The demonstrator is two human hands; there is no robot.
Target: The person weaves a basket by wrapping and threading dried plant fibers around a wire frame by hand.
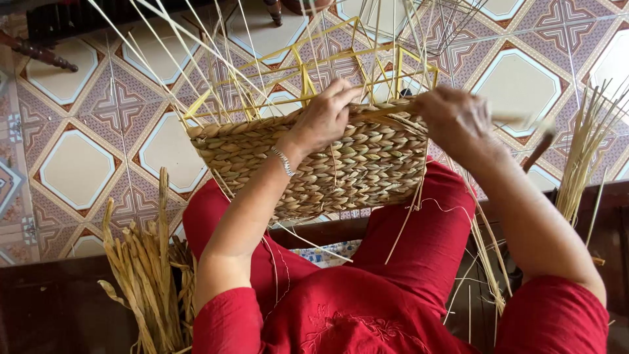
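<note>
On my lap rests the half-woven basket [314, 164], light, its braided wall rather stiff. My left hand [324, 118] fingers pinch the top rim; my right hand [455, 118] closes on a pliable, easily snapped straw strand [393, 108].

Just one view here, from the head cam, looking pretty much straight down and close over the lap, with the patterned tile floor [78, 164] stretching away at the far side.
</note>
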